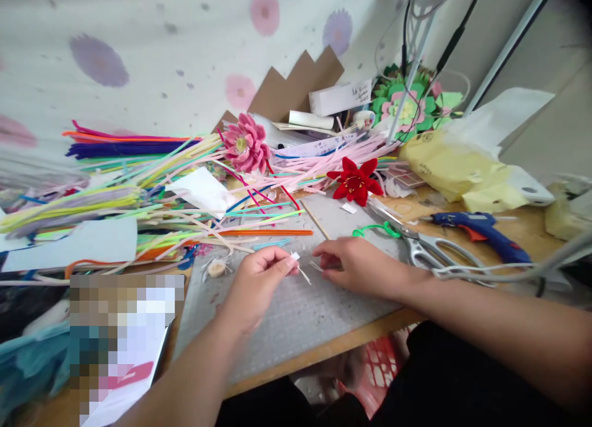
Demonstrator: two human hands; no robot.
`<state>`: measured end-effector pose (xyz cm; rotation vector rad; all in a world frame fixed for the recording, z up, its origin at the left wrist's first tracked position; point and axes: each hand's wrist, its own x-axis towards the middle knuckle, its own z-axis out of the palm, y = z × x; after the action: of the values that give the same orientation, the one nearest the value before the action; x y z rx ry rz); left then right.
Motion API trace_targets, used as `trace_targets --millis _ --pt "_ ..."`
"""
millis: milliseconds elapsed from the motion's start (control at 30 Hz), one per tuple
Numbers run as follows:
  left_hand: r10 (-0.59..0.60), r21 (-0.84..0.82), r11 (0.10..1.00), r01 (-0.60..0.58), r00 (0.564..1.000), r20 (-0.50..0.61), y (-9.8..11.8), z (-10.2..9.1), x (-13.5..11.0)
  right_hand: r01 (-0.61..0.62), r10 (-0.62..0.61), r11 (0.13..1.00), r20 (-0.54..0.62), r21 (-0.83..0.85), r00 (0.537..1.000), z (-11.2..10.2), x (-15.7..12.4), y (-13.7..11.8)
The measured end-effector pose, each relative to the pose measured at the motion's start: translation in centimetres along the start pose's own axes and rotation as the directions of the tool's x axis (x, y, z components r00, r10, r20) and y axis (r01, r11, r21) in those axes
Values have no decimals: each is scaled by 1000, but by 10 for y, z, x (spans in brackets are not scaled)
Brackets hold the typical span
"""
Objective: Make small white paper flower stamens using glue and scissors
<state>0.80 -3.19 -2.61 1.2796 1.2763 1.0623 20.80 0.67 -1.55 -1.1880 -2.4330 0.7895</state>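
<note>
The left hand (259,282) pinched a thin white strip (304,274) between thumb and forefinger, lifted just clear of the grey cutting mat (296,319), seemingly so its free end hung steady. The right hand (354,265) lay low on the mat, its curled fingertips on a white sliver (317,267); I could not tell whether it gripped it. Scissors (425,249), a green loop (377,230) and a blue glue gun (481,230) sat just right of it, probably kept within reach. Behind lay a red flower (355,180), a pink flower (245,145) and heaped pipe cleaners (139,162), all on a wooden table (333,348) against a flower-printed cloth (139,45).
</note>
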Motion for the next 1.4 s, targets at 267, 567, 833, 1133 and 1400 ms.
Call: trace_targets --millis 267,567,833,1133,1400 --pt "41 -16 999 -40 998 53 -4 1 -1 -68 62 958 28 280 998 -1 2 -19" --pt "41 3 999 -41 999 23 -1 2 -2 -96 91 970 36 223 995 1 6 -19" --pt "-19 5 1000 19 999 -46 3 1 0 -181 165 959 91 219 982 -12 3 -17" --pt "48 -165 986 -27 991 124 0 7 -5 -152 123 917 100 368 987 -6 3 -22" --pt "35 48 998 -40 993 110 1 2 -2 -154 142 961 69 230 988 -12 2 -20"
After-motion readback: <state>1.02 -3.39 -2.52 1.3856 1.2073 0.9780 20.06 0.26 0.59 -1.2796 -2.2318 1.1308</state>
